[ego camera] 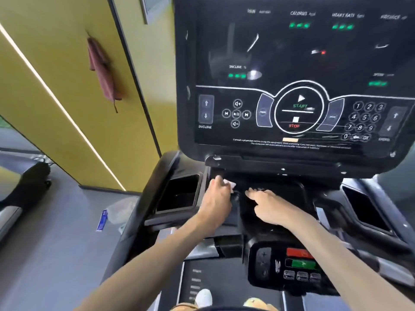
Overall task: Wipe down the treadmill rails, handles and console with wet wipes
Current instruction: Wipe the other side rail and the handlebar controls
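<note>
The black treadmill console [296, 75] fills the upper right, its display lit with green figures and a START/STOP ring. Below it lies a dark tray shelf [280, 182]. My left hand [216, 198] holds a white wet wipe [230, 183] against the left end of that shelf, beside the left cup holder [179, 194]. My right hand [269, 204] rests on the middle of the shelf, fingers stretched forward and touching the surface. A lower control pad [298, 263] with red and green buttons sits near me.
A right cup holder [363, 207] sits at the far right. A yellow wall [56, 86] with a hanging maroon cloth [102, 70] stands on the left. A wet wipe packet [112, 214] lies on the grey floor. Another treadmill [22, 182] is at the left edge.
</note>
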Demonstrator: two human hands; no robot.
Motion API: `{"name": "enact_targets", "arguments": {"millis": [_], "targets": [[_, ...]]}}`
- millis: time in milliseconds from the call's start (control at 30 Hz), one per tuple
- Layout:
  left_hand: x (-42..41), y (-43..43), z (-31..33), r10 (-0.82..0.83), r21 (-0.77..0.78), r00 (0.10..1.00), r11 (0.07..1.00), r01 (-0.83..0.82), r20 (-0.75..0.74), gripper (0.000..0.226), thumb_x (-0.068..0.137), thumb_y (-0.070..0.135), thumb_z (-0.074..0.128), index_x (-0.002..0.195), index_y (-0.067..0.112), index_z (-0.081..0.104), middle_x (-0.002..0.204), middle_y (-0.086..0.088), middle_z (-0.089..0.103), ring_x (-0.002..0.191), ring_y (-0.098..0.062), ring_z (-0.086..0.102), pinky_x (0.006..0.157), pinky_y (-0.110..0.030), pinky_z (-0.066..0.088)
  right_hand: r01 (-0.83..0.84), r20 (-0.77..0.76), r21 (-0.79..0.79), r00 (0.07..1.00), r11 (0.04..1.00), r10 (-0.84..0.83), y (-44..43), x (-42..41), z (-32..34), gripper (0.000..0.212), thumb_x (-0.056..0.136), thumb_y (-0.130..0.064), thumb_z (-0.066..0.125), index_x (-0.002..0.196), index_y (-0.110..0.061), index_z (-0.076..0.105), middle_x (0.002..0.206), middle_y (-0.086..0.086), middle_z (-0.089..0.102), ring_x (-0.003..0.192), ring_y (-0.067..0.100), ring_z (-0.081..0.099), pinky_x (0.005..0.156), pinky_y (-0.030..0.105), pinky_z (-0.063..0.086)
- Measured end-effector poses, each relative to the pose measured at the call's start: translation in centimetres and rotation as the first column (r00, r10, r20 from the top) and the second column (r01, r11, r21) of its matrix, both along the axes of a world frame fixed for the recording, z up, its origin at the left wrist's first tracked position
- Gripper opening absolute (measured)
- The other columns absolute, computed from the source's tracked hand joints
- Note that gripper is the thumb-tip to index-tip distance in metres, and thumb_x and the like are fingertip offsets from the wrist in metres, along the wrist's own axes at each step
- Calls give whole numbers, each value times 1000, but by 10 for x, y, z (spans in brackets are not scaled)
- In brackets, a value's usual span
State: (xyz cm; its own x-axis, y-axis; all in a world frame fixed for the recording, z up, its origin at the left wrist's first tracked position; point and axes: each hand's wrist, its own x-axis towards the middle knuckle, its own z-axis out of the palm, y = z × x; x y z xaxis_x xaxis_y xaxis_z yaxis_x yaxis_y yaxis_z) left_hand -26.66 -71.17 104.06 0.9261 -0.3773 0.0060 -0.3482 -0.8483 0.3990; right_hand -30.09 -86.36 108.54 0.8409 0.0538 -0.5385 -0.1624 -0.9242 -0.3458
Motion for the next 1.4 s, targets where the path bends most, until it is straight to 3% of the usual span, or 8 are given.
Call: {"name": "enact_targets", "arguments": {"millis": [167,433,633,733,900,1067,1200,1400], "targets": [[10,-23,7,-201,36,979,979,199,41,42,80,-5,53,121,4,55,119,-15,49,111,-29,45,83,-32,44,66,-1,12,998,998,-66,-1,-5,1,67,88,2,33,150,-24,29,158,3,22,139,24,34,95,18,40],[33,53,-18,-331,151,873,943,295,360,38,73,2,42,104,-1,63,85,-10,56,72,-30,56,56,-34,46,22,2,55,1000,998,-22,-5,-1,-2,69,87,8,31,151,-18,24,159,-4,16,147,11,10,119,26,7],[19,-8,-16,-474,93,846,880,467,245,49,71,-2,56,120,4,57,105,-11,53,88,-27,45,72,-36,46,56,-6,75,998,996,-56,-11,-2,-4,70,85,1,35,145,-34,36,143,8,44,100,19,58,86,29,49],[27,25,-21,-461,121,844,887,445,275,45,78,4,43,122,3,55,104,-10,53,87,-28,47,72,-39,51,42,-9,86,999,995,-41,-12,1,-6,71,85,4,32,148,-28,31,155,1,29,140,21,32,115,37,28],[33,44,-31,-332,12,879,937,350,341,39,94,23,38,124,5,56,101,-7,52,82,-25,46,70,-38,51,17,-14,124,1000,992,-15,-13,-1,-3,72,86,9,29,151,-20,23,159,-6,15,147,8,8,120,30,6],[25,-12,-24,-431,-53,859,885,462,275,41,92,22,36,120,8,62,107,-6,55,88,-21,44,74,-35,50,63,-19,86,998,994,-62,-12,-4,0,72,85,5,30,147,-31,34,144,14,43,95,25,62,78,37,49],[39,23,-27,-413,12,862,903,429,294,47,96,29,32,134,11,53,116,-4,53,94,-22,46,83,-36,50,37,-21,134,999,990,-34,-16,-2,-6,73,86,12,26,151,-21,25,159,-5,15,144,10,20,118,27,16],[31,17,-19,-507,15,832,856,517,226,48,97,33,30,130,7,54,111,-5,51,96,-24,48,82,-39,50,36,-21,135,999,990,-33,-14,-5,-5,71,89,9,29,151,-24,23,159,-10,12,147,9,6,120,31,6]]}}
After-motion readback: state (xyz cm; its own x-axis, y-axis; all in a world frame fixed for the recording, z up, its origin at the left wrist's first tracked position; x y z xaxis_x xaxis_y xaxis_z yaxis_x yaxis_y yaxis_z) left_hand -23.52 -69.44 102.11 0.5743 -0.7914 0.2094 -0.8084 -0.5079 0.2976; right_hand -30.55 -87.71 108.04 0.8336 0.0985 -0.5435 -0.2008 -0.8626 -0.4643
